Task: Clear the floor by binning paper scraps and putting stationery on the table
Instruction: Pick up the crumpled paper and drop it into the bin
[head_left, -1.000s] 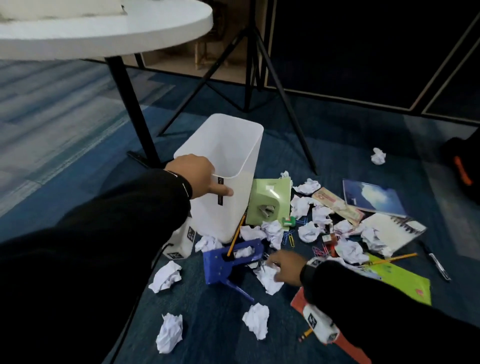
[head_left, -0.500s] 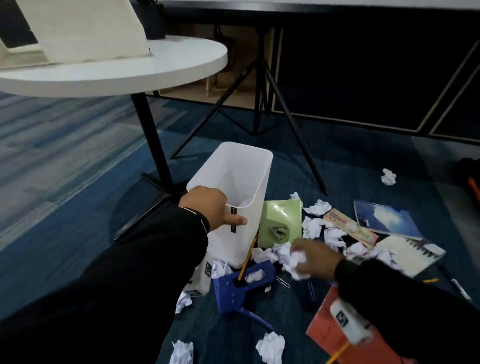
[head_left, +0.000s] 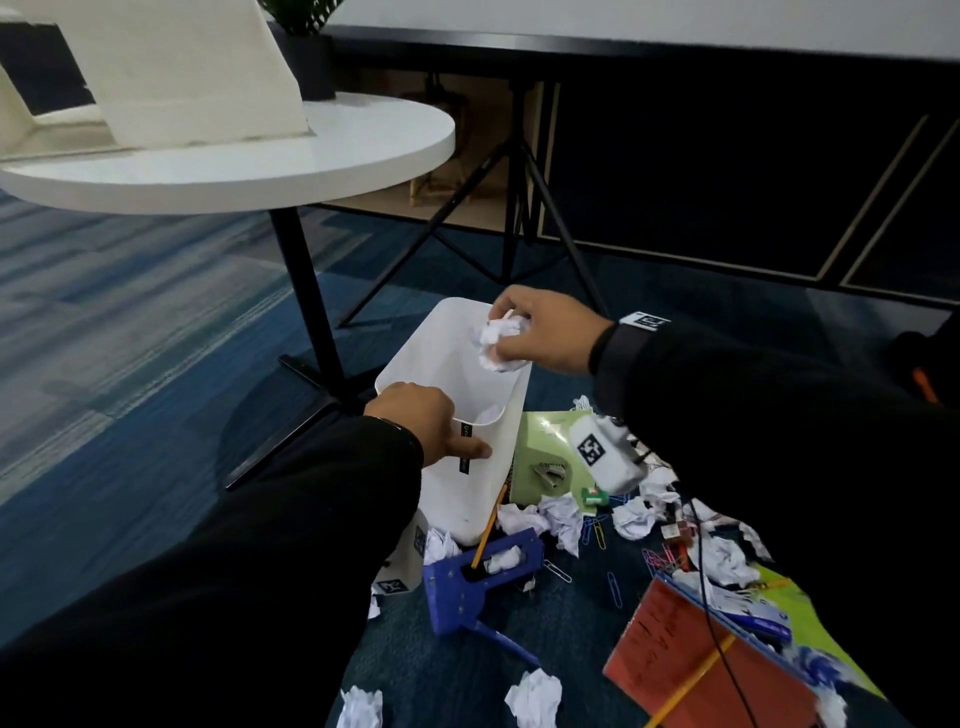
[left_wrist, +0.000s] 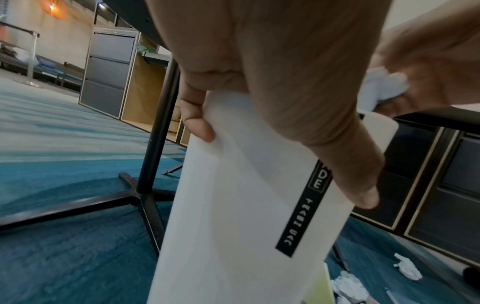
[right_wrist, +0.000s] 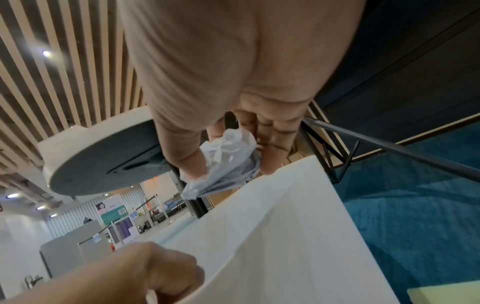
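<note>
A white plastic bin (head_left: 488, 483) stands on the blue carpet beside the table leg. My left hand (head_left: 423, 423) grips its near rim, thumb on the outer wall (left_wrist: 363, 197). Over the bin's mouth my right hand (head_left: 524, 332) holds crumpled paper scraps (head_left: 498, 338), fingers curled round them (right_wrist: 226, 158). One scrap lies inside the bin (head_left: 488, 415). More paper balls (head_left: 535, 699) lie on the floor, with a blue staple gun (head_left: 483, 577), a pencil (head_left: 488, 525), paper clips (head_left: 597, 530), a green notebook (head_left: 545, 457) and a red notebook (head_left: 691, 654).
A round white table (head_left: 249, 156) on a black leg (head_left: 306, 291) stands left of the bin, with a white block on it. A black tripod (head_left: 514, 208) rises behind the bin. Dark cabinets line the back wall. The carpet on the left is bare.
My right hand picked up paper scraps from the floor pile and carried them up and left over the bin's mouth. My left hand stayed on the bin's rim.
</note>
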